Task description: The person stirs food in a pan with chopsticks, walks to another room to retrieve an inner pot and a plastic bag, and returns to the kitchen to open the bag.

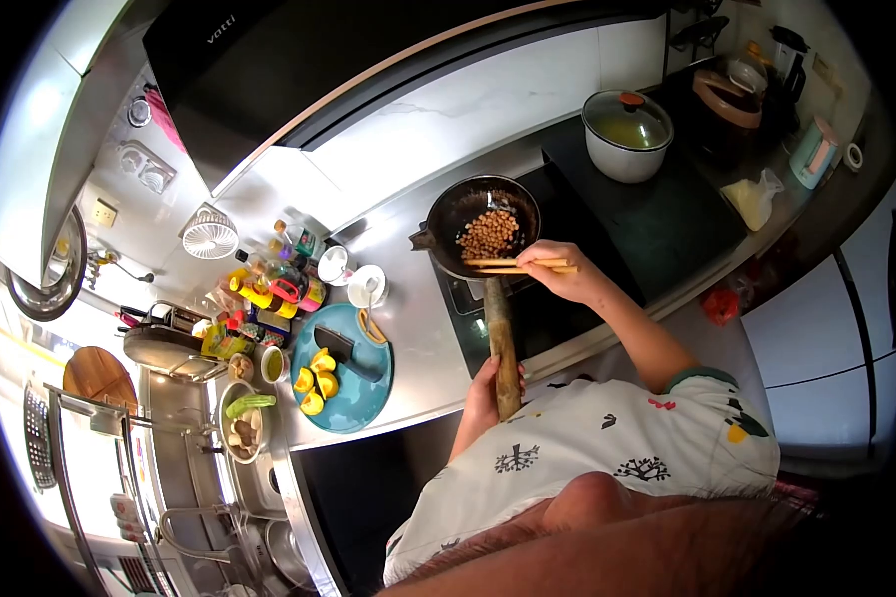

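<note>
A dark wok (458,207) sits over the black cooktop (564,224), its long wooden handle (500,323) pointing toward my body. Small reddish-brown pieces that look like peanuts (490,235) lie heaped in the wok. My left hand (482,393) is closed around the lower end of the handle. In my right hand (560,273) is a pair of wooden chopsticks (490,264), held at the wok's near rim, with the tips by the lower edge of the peanuts.
A white lidded pot (627,149) stands right of the wok. To the left, a blue cutting board (353,410) carries a cleaver (346,355) and cut yellow pieces (319,381). Sauce bottles (287,284) and white cups (367,286) crowd behind it. A range hood (269,70) hangs above.
</note>
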`<state>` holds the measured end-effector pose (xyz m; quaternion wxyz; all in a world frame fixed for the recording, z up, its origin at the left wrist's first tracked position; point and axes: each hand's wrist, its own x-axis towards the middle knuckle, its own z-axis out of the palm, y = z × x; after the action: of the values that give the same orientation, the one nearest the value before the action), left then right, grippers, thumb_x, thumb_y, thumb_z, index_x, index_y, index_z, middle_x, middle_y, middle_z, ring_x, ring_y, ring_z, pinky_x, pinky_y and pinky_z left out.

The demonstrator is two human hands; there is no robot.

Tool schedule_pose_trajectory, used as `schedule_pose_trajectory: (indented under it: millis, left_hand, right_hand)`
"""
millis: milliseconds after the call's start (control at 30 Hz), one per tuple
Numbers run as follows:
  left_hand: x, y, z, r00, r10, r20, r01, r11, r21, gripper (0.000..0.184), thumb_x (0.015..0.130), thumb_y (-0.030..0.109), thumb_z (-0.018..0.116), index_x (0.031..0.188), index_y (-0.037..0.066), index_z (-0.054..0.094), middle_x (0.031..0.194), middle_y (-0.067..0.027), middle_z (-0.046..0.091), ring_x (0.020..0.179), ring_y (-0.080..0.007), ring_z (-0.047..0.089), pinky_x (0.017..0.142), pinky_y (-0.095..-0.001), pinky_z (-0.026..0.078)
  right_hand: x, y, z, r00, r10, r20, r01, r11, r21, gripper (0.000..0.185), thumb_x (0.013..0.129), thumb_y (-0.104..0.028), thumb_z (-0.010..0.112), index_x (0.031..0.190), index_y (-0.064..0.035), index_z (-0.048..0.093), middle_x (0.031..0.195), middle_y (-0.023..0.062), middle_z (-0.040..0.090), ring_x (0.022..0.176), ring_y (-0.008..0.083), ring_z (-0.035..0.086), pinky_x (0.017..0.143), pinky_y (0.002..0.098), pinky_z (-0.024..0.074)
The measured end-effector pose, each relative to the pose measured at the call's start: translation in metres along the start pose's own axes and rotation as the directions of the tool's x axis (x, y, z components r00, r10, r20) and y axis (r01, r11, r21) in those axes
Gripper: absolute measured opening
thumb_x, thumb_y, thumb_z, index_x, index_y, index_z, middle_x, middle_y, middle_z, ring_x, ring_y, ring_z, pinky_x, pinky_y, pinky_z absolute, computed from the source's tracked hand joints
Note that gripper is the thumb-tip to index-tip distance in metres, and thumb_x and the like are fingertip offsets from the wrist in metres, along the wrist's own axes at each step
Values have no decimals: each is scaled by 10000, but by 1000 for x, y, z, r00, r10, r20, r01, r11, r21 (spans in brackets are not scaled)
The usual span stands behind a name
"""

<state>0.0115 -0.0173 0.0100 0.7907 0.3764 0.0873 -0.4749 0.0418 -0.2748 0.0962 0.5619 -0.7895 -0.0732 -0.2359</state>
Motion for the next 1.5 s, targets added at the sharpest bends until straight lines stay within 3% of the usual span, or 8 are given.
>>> schedule_pose_trajectory:
  millis: [67, 467, 667, 800, 1033, 1233, 1333, 1500]
  left_hand:
    - [0, 0, 1, 1000, -5, 4, 5, 1000, -5, 339, 952, 364, 485, 1144, 87, 449, 968, -115, 589, 800, -225, 582, 696, -364, 490]
    - [-2, 1, 4, 1000, 6, -5, -6, 1000, 22, 393, 975, 368, 425, 1162, 27, 475, 979, -113, 581, 828, -225, 569, 733, -350, 473]
    - [1, 2, 3, 1000, 1, 2, -1, 1000, 6, 390, 975, 364, 432, 1168, 27, 468, 980, -117, 580, 832, -231, 569, 734, -355, 472]
    - [0, 1, 3, 1000, -2, 0, 2, 1000, -13, 315, 945, 352, 500, 1130, 100, 458, 951, -108, 597, 787, -227, 592, 684, -358, 495]
    - [-2, 1, 4, 1000, 13, 3, -13, 1000, -1, 388, 974, 368, 436, 1155, 28, 479, 975, -112, 584, 827, -228, 574, 737, -345, 480]
    - [-1, 1, 4, 1000, -2, -14, 2, 1000, -25, 327, 936, 358, 511, 1129, 97, 469, 946, -105, 598, 786, -217, 589, 683, -351, 494]
    - [-2, 2, 7, 1000, 2, 3, -2, 1000, -27, 326, 938, 361, 511, 1128, 100, 470, 950, -106, 598, 786, -218, 589, 684, -353, 495]
    - [0, 1, 5, 1000, 0, 2, 0, 1000, -24, 325, 941, 364, 508, 1130, 103, 466, 955, -106, 597, 789, -221, 588, 685, -354, 495]
  right_hand:
    - [-2, 13, 1, 993, -64, 102, 66, 998, -16, 53, 856, -57, 625, 893, -23, 640, 821, 87, 630, 746, 207, 628, 685, 278, 485]
    - [7, 42, -40, 954, -47, -295, -2, 986, -166, 40, 882, 5, 573, 914, -6, 595, 852, 82, 599, 772, 166, 604, 697, 252, 476]
    - [3, 71, 2, 982, 159, -102, -160, 987, 6, 63, 881, -53, 593, 928, -23, 622, 866, 82, 629, 805, 159, 622, 730, 261, 483]
    - [1, 38, 16, 997, -25, -70, 26, 1000, 17, 76, 878, -70, 616, 936, -23, 630, 882, 79, 642, 820, 153, 628, 730, 264, 488]
    - [-3, 52, -6, 991, -12, -135, -4, 993, -118, 28, 856, -39, 603, 884, -36, 606, 812, 92, 605, 736, 206, 612, 668, 291, 480]
    - [5, 33, -32, 948, -150, -279, 98, 977, -190, 56, 857, -10, 598, 906, -37, 594, 829, 83, 578, 737, 222, 590, 654, 289, 465]
    - [-1, 43, -27, 982, -34, -186, -11, 972, -235, 68, 853, -14, 600, 911, -50, 601, 827, 85, 580, 744, 230, 596, 659, 298, 470]
    - [-12, 34, 6, 993, -58, -107, 54, 998, -39, 62, 861, -36, 614, 920, -37, 633, 874, 90, 627, 790, 211, 629, 699, 281, 486]
